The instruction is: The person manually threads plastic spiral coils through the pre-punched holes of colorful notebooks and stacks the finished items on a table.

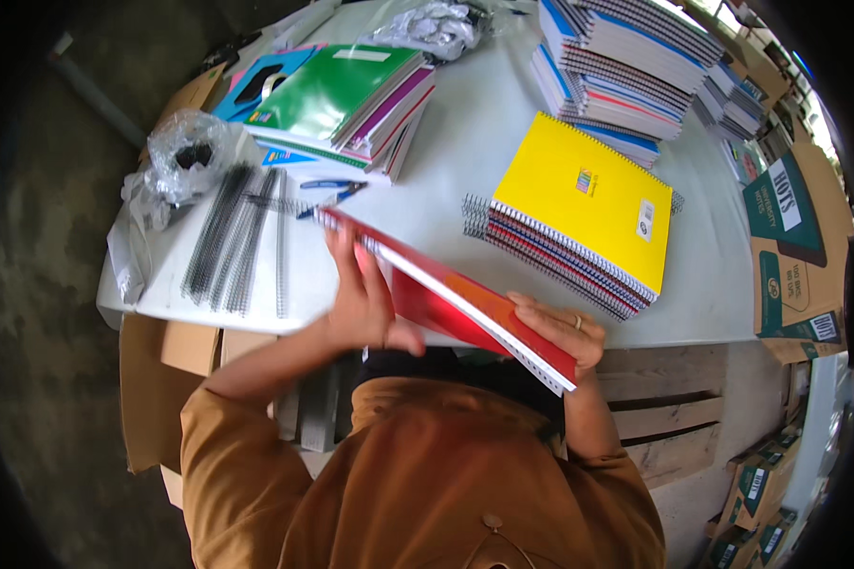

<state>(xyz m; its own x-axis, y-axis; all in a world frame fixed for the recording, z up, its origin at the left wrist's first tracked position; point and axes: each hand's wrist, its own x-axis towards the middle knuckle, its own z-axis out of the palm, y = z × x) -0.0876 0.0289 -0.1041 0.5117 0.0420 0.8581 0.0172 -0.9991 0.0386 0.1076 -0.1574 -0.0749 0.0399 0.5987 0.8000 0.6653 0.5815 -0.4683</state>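
A red notebook [446, 277] is tilted on its edge just in front of me, with a line of holes showing along its lower right end. My right hand [567, 334] grips it near that end, fingers over the red cover. Against its far left end rest the fingertips of my left hand [362, 299], the thumb spread well apart. A dark wire coil [280, 202] sticks out to the left from that same end. Left of it lie several loose wire coils [223, 242] on the white table [436, 156]. Blue-handled pliers [334, 187] lie just beyond the coil.
Right of centre is a stack of coil-bound notebooks with a yellow cover [584, 194] on top. Taller notebook stacks [636, 71] stand behind it. Green-covered books [337, 95] and crumpled clear plastic [194, 147] are at the left. A cardboard box [797, 256] stands at the right.
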